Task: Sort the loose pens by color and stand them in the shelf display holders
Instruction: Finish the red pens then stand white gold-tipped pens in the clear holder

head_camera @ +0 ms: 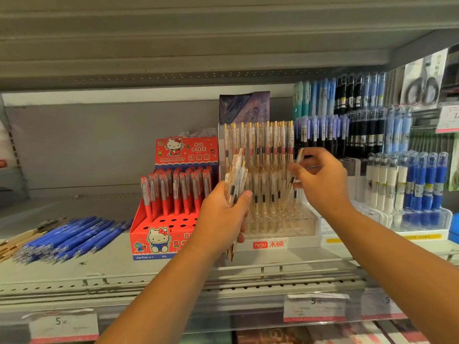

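Observation:
My left hand grips a bundle of clear pens with gold clips, held upright in front of the clear tiered display holder. My right hand pinches a single clear gold-clip pen, tilted, over the right side of that holder. The holder's back rows are filled with the same clear pens; its front rows of holes show bare. A pile of loose blue pens lies flat on the shelf at the left, with a few gold-coloured pens at its left edge.
A red Hello Kitty box with red pens stands left of the clear holder. Racks of black, blue and purple pens fill the right. Blue and white pens stand in another clear holder. Price labels line the shelf edge.

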Available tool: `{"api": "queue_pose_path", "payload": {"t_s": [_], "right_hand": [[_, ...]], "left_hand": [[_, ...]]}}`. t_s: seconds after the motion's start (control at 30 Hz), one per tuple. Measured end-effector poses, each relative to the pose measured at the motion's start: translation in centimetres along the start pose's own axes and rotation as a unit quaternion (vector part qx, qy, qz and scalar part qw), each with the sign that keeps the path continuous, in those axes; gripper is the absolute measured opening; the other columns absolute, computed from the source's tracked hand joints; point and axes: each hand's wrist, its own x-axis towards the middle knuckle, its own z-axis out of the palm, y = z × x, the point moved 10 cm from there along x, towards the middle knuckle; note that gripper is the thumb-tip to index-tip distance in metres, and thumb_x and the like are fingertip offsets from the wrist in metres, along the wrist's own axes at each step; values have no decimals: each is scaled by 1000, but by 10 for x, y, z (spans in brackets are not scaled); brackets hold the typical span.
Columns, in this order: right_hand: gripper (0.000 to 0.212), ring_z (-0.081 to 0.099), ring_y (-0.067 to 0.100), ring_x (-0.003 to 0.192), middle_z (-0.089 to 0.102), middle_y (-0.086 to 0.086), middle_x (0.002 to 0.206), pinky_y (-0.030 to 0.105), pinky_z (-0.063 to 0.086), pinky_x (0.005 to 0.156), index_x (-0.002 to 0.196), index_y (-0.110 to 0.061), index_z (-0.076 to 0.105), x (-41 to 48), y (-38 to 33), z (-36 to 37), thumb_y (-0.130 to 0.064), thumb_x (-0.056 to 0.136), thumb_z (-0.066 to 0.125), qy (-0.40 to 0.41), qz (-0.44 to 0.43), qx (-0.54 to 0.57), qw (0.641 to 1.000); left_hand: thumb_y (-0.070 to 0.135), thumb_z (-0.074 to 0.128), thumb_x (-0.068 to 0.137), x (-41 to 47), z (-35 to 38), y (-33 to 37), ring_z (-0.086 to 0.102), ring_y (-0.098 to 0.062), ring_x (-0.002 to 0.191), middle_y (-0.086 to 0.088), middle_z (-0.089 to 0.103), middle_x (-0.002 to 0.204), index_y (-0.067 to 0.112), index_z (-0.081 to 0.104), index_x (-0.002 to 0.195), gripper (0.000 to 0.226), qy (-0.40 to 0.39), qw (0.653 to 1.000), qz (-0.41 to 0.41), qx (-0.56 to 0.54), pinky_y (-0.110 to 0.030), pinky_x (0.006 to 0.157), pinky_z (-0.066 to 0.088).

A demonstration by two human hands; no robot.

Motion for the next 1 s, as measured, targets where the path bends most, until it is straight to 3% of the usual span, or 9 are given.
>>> {"api": "queue_pose_path", "payload": {"t_s": [0.1,0.23,0.33,0.5,0.67,0.73,0.8,0.9,1.0], "right_hand": [[30,68,8,73,68,-6,86,21,58,56,109,-21,62,-3,0,13,-24,83,77,-45,-13,-49,998],[25,68,14,75,70,-5,85,38,61,68,105,-19,67,-8,0,32,-30,84,76,-113,-29,-151,982],[26,68,11,65,69,-4,82,33,61,61,103,-17,66,-6,5,33,-30,83,77,-119,-10,-161,980],[30,68,11,67,68,-4,84,33,60,63,105,-19,65,-7,7,32,-35,82,77,-121,3,-181,976],[39,58,14,82,58,0,114,31,52,68,119,-20,65,-19,-31,23,-42,87,70,-31,-132,-288,948],[35,55,10,82,57,-1,110,26,48,68,120,-18,62,-28,-53,26,-35,89,67,-25,-189,-236,953],[29,57,7,82,60,-6,102,20,49,71,118,-19,62,-39,-63,41,-27,90,66,-100,-200,-147,963],[26,63,6,88,66,-9,99,17,52,68,117,-22,63,-53,-57,66,-18,91,66,-225,-98,10,969],[23,67,11,76,69,2,95,24,55,56,111,-17,66,-57,-49,76,-6,91,65,-241,8,150,959]], "left_hand": [[25,56,99,0,1,0,53,-16,51,5,56,57,31,56,97,6,-2,1000,-1,3,-27,44,49],[27,56,99,-1,2,0,53,-17,51,4,55,59,31,56,100,4,-7,1000,-1,5,-27,44,48],[29,55,99,-1,3,1,53,-16,50,2,58,62,31,55,107,9,-9,1000,0,4,-28,45,48],[26,54,99,-1,2,4,55,-15,47,5,66,67,34,48,114,18,-7,1000,15,20,-27,44,48],[27,55,99,0,2,5,56,-15,48,4,67,68,34,52,111,15,-3,999,26,23,-27,43,48],[29,56,98,-1,1,6,57,-16,47,4,66,68,36,53,109,14,0,999,30,20,-27,43,48],[31,57,98,-1,2,8,57,-18,46,2,65,68,38,55,107,12,-2,999,35,7,-29,43,49],[34,59,97,-2,4,10,57,-21,46,1,64,68,39,56,107,12,-8,999,40,-5,-31,43,50],[33,59,97,-2,4,12,57,-21,47,4,63,66,39,56,109,13,-8,999,44,-8,-31,43,49]]}}
